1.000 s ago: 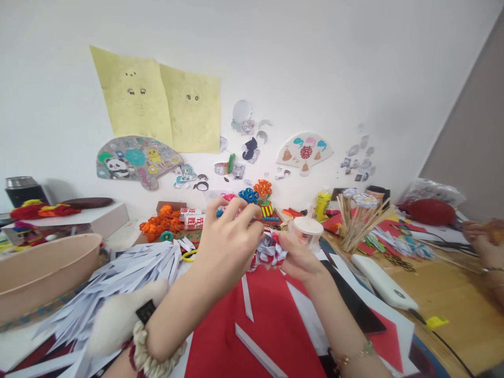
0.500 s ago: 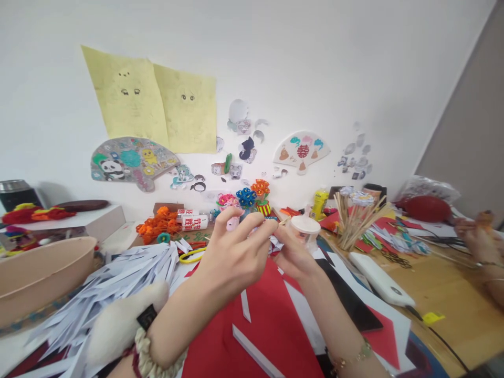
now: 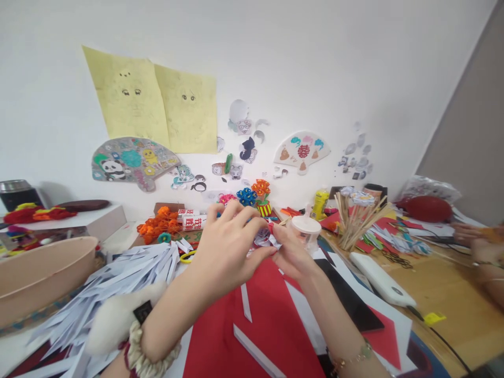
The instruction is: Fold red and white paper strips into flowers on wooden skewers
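Note:
In front of me, my left hand (image 3: pixel 232 241) and my right hand (image 3: pixel 293 254) meet around a small piece of folded white paper (image 3: pixel 265 239). The left thumb and fingers curve around its left side; part of the paper is hidden by them. From the right, my right thumb and fingers pinch it. Below my hands lies a sheet of red paper (image 3: pixel 252 325) with two white paper strips (image 3: pixel 258 350) on it. A heap of folded white strips (image 3: pixel 118 278) spreads to the left of my left forearm.
A lidded plastic tub (image 3: pixel 305 226) stands behind my right hand. Wooden sticks (image 3: pixel 348 226) stand bundled to the right, near a white power bank (image 3: pixel 381 278). A pink basin (image 3: pixel 47 273) sits at left. Another person's hand (image 3: pixel 474 236) is at far right.
My left hand has turned and lowered slightly, its fingers now curled over the paper with the thumb beneath. More of the white paper shows. The other person's hand has shifted.

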The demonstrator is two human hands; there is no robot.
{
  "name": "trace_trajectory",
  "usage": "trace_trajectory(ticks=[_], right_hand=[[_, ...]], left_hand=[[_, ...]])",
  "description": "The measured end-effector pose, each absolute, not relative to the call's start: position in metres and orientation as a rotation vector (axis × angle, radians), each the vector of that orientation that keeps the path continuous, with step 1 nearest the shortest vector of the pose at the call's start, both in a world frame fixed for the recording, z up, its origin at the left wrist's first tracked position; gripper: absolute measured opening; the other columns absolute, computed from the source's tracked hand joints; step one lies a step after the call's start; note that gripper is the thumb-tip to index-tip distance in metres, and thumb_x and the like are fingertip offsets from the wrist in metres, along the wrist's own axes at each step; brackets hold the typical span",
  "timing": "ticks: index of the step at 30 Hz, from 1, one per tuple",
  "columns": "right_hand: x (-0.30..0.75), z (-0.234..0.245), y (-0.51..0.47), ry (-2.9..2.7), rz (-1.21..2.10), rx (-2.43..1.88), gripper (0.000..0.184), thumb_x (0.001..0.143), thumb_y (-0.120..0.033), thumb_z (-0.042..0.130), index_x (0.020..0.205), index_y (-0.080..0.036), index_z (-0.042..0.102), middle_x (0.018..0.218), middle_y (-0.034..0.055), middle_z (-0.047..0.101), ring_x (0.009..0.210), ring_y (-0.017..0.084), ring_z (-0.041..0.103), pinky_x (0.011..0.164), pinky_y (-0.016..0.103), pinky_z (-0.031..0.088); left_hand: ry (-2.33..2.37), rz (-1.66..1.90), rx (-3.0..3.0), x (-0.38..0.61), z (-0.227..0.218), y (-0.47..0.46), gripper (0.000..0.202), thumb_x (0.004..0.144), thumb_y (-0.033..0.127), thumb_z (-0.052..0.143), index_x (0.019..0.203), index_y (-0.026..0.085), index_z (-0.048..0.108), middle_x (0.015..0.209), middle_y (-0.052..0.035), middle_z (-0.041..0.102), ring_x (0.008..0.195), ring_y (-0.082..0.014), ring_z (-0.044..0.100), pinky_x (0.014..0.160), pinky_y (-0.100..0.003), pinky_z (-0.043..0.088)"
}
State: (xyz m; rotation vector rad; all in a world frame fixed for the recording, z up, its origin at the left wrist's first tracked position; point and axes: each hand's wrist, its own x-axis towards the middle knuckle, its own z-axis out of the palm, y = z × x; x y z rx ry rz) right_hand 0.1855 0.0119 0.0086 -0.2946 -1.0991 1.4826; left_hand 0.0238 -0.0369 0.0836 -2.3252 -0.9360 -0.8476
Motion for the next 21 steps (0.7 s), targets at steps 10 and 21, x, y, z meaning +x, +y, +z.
trace_trajectory(ticks=[10, 21], right_hand=[[0.183, 0.01, 0.01, -1.208, 1.464, -0.335, 0.03, 0.077, -0.043, 0.076, 0.099, -0.022, 0.074, 0.095, 0.0037, 0.073, 0.085, 0.016, 0.065, 0.077, 0.025, 0.051], [0.183, 0.005, 0.013, -1.279, 1.482, -0.341, 0.03, 0.08, -0.041, 0.073, 0.102, -0.021, 0.073, 0.099, 0.0049, 0.071, 0.088, 0.016, 0.065, 0.072, 0.022, 0.05]], left_hand=[[-1.137, -0.65, -2.19, 0.033, 0.077, -0.042, 0.023, 0.083, 0.033, 0.061, 0.102, 0.018, 0.063, 0.099, -0.0075, 0.061, 0.099, -0.0303, 0.049, 0.078, -0.045, 0.033], [-1.136, -0.632, -2.166, 0.035, 0.072, -0.041, 0.014, 0.08, 0.021, 0.056, 0.092, 0.018, 0.064, 0.092, -0.0058, 0.059, 0.092, -0.0273, 0.049, 0.073, -0.043, 0.033]])
